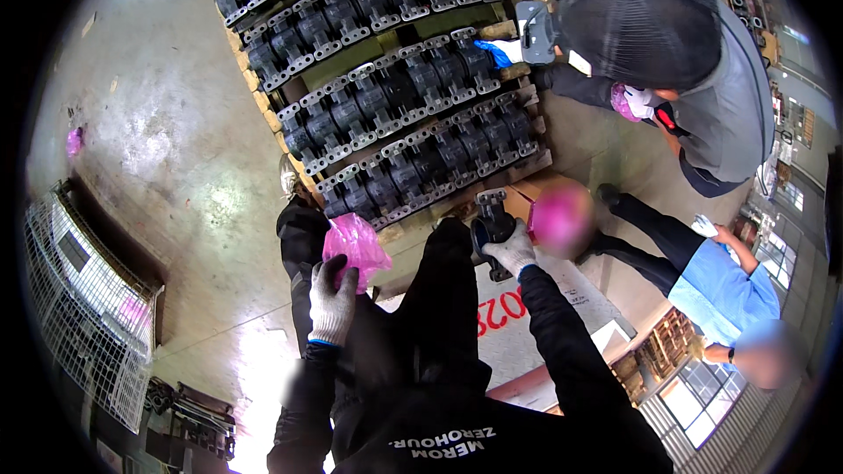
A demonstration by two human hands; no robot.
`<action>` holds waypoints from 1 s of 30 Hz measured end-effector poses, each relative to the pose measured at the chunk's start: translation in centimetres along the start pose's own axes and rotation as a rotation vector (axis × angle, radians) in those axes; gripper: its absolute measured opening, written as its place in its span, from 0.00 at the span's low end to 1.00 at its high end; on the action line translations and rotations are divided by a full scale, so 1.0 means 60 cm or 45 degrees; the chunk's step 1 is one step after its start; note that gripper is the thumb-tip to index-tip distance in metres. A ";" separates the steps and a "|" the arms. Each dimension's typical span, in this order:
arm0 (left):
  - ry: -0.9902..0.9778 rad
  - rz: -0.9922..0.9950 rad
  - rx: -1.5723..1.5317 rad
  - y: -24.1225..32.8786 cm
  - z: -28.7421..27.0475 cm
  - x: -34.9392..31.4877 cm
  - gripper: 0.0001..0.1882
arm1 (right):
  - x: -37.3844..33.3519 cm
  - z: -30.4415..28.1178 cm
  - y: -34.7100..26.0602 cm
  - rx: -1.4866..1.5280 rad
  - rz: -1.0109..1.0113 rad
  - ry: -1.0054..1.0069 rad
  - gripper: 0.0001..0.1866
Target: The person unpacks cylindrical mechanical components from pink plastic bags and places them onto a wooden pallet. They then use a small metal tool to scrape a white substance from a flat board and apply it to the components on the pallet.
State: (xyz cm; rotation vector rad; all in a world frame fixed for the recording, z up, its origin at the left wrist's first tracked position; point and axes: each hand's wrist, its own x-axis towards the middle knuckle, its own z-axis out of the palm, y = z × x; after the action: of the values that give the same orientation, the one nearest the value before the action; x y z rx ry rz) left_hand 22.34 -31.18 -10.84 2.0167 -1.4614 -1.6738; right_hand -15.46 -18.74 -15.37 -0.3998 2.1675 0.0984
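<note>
A black cast part (493, 226) is held off the near-right corner of the pallet (261, 98), on the wearer's side. The gloved right hand (512, 250) has its fingers closed on it from the right; the part extends past them on its left, above and below. A pink plastic bag (356, 246) is at the pallet's near-left corner, beyond the fingertips of the gloved left hand (334, 305), whose fingers grip its lower edge. The exact pinch point is hidden by the bag's folds; its contents cannot be made out. The right palm conceals some of the cast part.

The pallet carries rows of black castings (360, 110), the farthest cut off at the top edge. Right of the pallet's near corner, a blurred pink patch covers part of a cardboard box (524, 191). A capped co-worker (650, 26) is right of the pallet.
</note>
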 end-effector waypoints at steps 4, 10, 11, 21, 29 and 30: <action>-0.035 -0.014 -0.016 -0.007 0.015 0.026 0.17 | 0.029 0.015 0.003 -0.038 -0.016 0.021 0.53; -0.093 -0.083 -0.062 -0.040 0.042 0.050 0.17 | 0.086 0.023 -0.034 -0.010 -0.053 0.033 0.60; -0.105 -0.118 -0.061 -0.042 0.044 0.051 0.17 | 0.103 0.027 -0.040 0.002 -0.080 0.056 0.62; -0.162 -0.278 -0.105 -0.096 0.082 0.054 0.16 | 0.299 0.004 -0.228 0.394 -0.350 -0.017 0.52; -0.193 -0.523 -0.369 -0.126 0.088 0.042 0.17 | 0.401 -0.027 -0.415 0.695 -0.316 -0.187 0.46; -0.193 -0.555 -0.408 -0.129 0.091 0.047 0.17 | 0.427 -0.024 -0.414 0.785 -0.242 -0.188 0.45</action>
State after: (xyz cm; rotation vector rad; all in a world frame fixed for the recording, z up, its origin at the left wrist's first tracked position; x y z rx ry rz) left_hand 22.06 -26.78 -19.72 2.1617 -0.7457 -2.1026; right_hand -22.53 -48.84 -33.19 -0.2265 1.8843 -0.6124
